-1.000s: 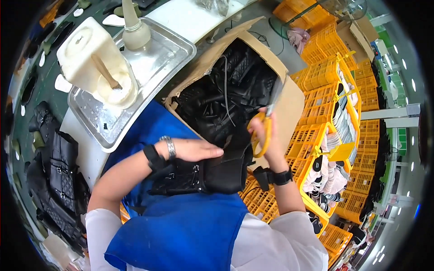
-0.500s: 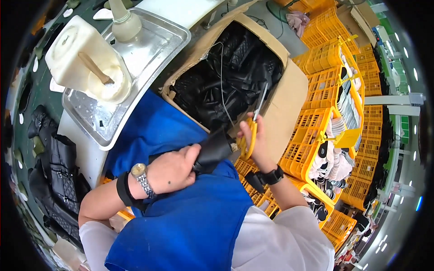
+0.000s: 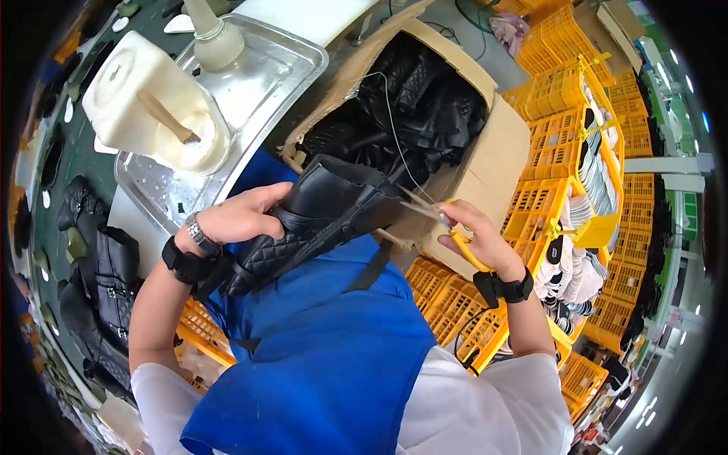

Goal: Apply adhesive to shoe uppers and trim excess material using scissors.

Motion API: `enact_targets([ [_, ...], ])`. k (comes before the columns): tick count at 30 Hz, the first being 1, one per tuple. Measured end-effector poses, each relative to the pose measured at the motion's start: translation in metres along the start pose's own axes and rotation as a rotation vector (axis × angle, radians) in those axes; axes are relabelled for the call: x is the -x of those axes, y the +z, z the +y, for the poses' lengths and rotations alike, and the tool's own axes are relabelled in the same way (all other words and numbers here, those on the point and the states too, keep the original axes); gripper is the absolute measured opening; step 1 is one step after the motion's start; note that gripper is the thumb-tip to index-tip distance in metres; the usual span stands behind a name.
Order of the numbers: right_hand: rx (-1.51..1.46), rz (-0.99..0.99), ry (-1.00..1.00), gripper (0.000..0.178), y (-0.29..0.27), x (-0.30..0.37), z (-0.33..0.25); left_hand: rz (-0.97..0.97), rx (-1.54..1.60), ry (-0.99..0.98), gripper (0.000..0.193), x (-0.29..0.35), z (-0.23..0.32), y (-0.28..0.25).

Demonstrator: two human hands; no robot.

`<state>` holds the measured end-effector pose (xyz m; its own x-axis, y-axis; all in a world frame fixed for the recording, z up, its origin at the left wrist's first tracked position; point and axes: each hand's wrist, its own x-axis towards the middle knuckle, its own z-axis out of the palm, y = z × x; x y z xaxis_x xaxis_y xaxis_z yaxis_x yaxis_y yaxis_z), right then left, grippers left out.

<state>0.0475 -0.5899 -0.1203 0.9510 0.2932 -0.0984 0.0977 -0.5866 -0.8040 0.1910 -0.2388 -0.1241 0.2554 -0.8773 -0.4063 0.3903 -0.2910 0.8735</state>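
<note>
A black quilted boot upper (image 3: 322,208) lies across my lap over the blue apron (image 3: 326,326), its wide top end tilted up and to the right. My left hand (image 3: 246,216) grips its left part, thumb on top and the other fingers partly hidden behind it. In my right hand (image 3: 481,239) is a pair of scissors (image 3: 464,244) with yellow handles. Their metal blades point left at the upper's top edge; whether they touch it I cannot tell. Beyond it stands a cardboard box (image 3: 497,144) holding several more black uppers (image 3: 413,114).
At left, a metal tray (image 3: 277,68) carries a white cut-open jug (image 3: 140,98) with a brush (image 3: 163,117) and a pale bottle (image 3: 216,42). More black boot uppers (image 3: 102,280) lie on the green bench (image 3: 87,163). Yellow crates (image 3: 542,201) with insoles are stacked at right.
The boot upper has come up into fuller view and turned, its opening now higher. My right hand moved right and down; the scissors swung from pointing up to pointing left.
</note>
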Motion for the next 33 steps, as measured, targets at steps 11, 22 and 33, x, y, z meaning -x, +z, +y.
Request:
enact_targets([
  [11,-0.053,-0.099,-0.017,0.049,0.002,-0.006,-0.010,-0.080,0.050,-0.009,0.067,0.003,0.006,0.001],
  [22,0.121,-0.055,-0.125,0.050,0.006,-0.005,-0.014,-0.091,-0.042,-0.031,0.073,0.001,-0.001,0.001],
  [33,-0.037,-0.030,-0.059,0.050,0.017,0.003,-0.006,-0.076,0.032,-0.009,0.062,0.002,-0.002,0.003],
])
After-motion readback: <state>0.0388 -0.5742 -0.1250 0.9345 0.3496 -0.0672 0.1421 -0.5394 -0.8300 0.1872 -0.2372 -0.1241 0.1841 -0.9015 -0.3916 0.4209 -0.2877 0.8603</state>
